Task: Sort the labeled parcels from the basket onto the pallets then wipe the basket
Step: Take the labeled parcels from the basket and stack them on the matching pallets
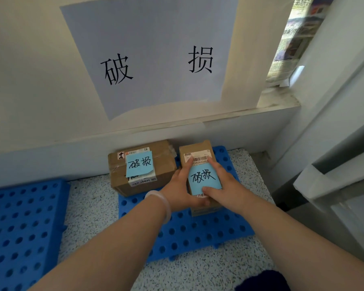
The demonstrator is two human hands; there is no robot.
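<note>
Cardboard parcel (pixel 198 148), small and narrow, stands lengthwise away from me on the blue perforated pallet (pixel 198 234) to my right, and I hold it with both hands. It is plain brown. At the far end of its top face is a white shipping label (pixel 198 157) with a barcode and a row of digits. Nearer me, a pale blue sticky note (pixel 204 176) covers most of the rest, with two handwritten black characters on it. A strip of printed white paper shows below the note, partly under my fingers.

My left hand (pixel 180 185) grips the parcel's left side, thumb lying up along the edge of the top face. My right hand (pixel 223 181) grips the right side, thumb laid across the note's near corner and forefinger reaching up beside the barcode. The parcel's near lower edge seems to sit on the pallet, though I cannot tell whether its full weight is down. A pale bracelet (pixel 162 201) circles my left wrist.

Just to the left, on the same pallet, lies a larger brown parcel (pixel 166 162) carrying its own blue note (pixel 139 164) with the same two characters. The two boxes are close together but not touching. On the wall above hangs a white paper sign (pixel 151 34) printed with those characters. A second blue pallet (pixel 15 227) lies apart at my left on the speckled floor (pixel 88 206).
</note>
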